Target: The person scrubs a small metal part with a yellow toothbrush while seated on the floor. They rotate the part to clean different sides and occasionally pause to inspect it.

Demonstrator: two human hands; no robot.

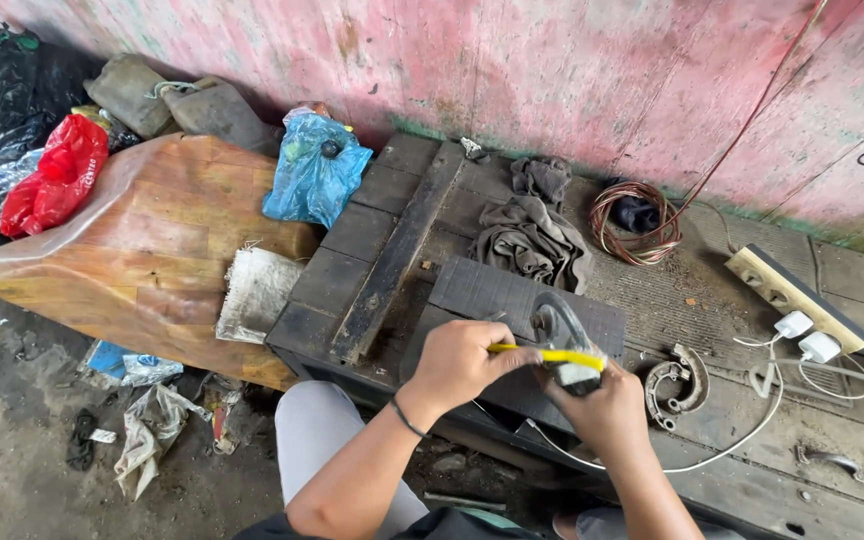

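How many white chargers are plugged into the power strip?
2. Both sit side by side at the near end of the power strip: one charger and, just right of it, another. None looks hidden.

Worn workshop corner in soft daylight

A peeling pink wall runs along the far side; a dark, grimy wooden workbench stands at centre and right, a plastic-covered wooden board leans left, over a littered dirt floor.
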